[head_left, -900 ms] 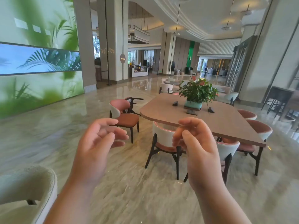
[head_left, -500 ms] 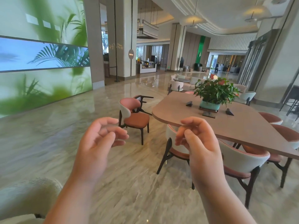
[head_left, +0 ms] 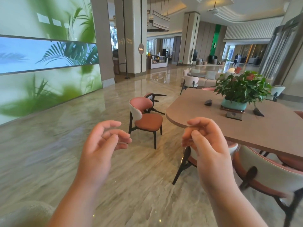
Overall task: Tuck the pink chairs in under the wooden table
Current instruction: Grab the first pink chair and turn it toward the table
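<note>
the viewpoint is now closer to the wooden table than in the earlier pictures, and turned further left. the pulled-out pink chair now sits near centre frame, larger than before. the tucked chair at the near right has grown and is cut by the frame edge. the potted plant has shifted right. the pale seat at the lower left has sunk almost out of frame.
</note>
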Demonstrator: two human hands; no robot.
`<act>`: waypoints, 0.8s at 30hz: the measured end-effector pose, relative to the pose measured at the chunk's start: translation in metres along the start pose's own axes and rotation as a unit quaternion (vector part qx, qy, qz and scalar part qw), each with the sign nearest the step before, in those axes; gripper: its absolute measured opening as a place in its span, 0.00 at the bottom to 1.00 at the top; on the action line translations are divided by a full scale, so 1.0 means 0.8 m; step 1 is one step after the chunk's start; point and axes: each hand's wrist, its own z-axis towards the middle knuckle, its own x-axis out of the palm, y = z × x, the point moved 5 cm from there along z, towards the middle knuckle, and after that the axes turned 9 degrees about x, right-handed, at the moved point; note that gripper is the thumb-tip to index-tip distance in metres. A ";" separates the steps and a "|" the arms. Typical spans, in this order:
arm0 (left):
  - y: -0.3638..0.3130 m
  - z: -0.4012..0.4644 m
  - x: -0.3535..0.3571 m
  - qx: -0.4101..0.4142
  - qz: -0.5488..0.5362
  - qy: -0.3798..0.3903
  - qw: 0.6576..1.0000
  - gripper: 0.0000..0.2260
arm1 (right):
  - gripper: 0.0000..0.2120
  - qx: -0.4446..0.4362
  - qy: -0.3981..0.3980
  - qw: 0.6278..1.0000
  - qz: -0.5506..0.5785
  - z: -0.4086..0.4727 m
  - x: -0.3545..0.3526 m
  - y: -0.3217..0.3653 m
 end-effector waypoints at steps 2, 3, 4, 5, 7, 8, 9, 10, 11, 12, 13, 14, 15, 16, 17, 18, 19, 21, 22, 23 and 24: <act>0.039 0.030 0.010 0.002 0.006 -0.002 1.000 0.12 | 0.15 0.001 0.006 1.000 -0.001 0.046 -0.002 -0.029; 0.059 0.045 0.015 0.002 0.009 -0.004 1.000 0.12 | 0.15 0.000 0.012 1.000 -0.003 0.069 -0.003 -0.043; 0.079 0.061 0.022 0.001 0.012 -0.006 1.000 0.12 | 0.15 -0.001 0.018 1.000 -0.005 0.093 -0.004 -0.056; 0.099 0.077 0.028 -0.001 0.017 -0.007 1.000 0.12 | 0.14 0.000 0.025 1.000 -0.008 0.118 -0.005 -0.070; 0.134 0.109 0.036 -0.007 0.024 -0.016 1.000 0.14 | 0.14 0.011 0.039 0.999 -0.013 0.168 -0.005 -0.096; 0.149 0.125 0.038 -0.006 0.025 -0.021 0.999 0.14 | 0.14 0.014 0.042 0.999 -0.011 0.191 -0.005 -0.109; 0.162 0.142 0.040 0.000 0.027 -0.028 0.999 0.13 | 0.14 0.015 0.044 0.999 -0.006 0.215 -0.003 -0.121; 0.174 0.158 0.039 0.005 0.029 -0.036 0.999 0.13 | 0.13 0.018 0.046 0.999 0.000 0.239 0.000 -0.133; 0.186 0.174 0.037 0.009 0.032 -0.045 0.998 0.13 | 0.13 0.023 0.047 0.999 0.007 0.261 0.005 -0.146; 0.199 0.189 0.034 0.010 0.036 -0.052 0.998 0.13 | 0.13 0.029 0.049 0.998 0.014 0.280 0.011 -0.158; 0.211 0.202 0.030 0.008 0.041 -0.057 0.997 0.13 | 0.13 0.037 0.054 0.998 0.018 0.298 0.019 -0.170; 0.224 0.214 0.026 0.004 0.047 -0.060 0.997 0.13 | 0.13 0.046 0.063 0.997 0.020 0.313 0.028 -0.183; 0.237 0.224 0.022 0.002 0.052 -0.061 0.997 0.13 | 0.12 0.053 0.073 0.996 0.022 0.327 0.038 -0.195; 0.250 0.235 0.017 0.002 0.055 -0.064 0.996 0.13 | 0.12 0.057 0.084 0.995 0.023 0.341 0.049 -0.207; 0.263 0.246 0.012 0.003 0.055 -0.067 0.996 0.14 | 0.13 0.058 0.092 0.994 0.023 0.356 0.061 -0.217; 0.276 0.259 0.005 0.003 0.055 -0.070 0.996 0.14 | 0.13 0.059 0.096 0.993 0.023 0.370 0.072 -0.228; 0.291 0.272 -0.004 0.001 0.055 -0.075 0.996 0.14 | 0.13 0.062 0.099 0.993 0.023 0.387 0.086 -0.242; 0.316 0.295 -0.021 -0.001 0.056 -0.085 0.995 0.13 | 0.13 0.063 0.107 0.992 0.027 0.413 0.110 -0.261; 0.331 0.310 -0.034 -0.002 0.056 -0.090 0.994 0.13 | 0.13 0.064 0.111 0.991 0.030 0.430 0.125 -0.275; 0.345 0.327 -0.047 -0.001 0.056 -0.093 0.994 0.13 | 0.13 0.064 0.115 0.991 0.033 0.448 0.142 -0.289; 0.359 0.345 -0.062 0.001 0.056 -0.096 0.994 0.13 | 0.13 0.065 0.117 0.990 0.036 0.467 0.160 -0.302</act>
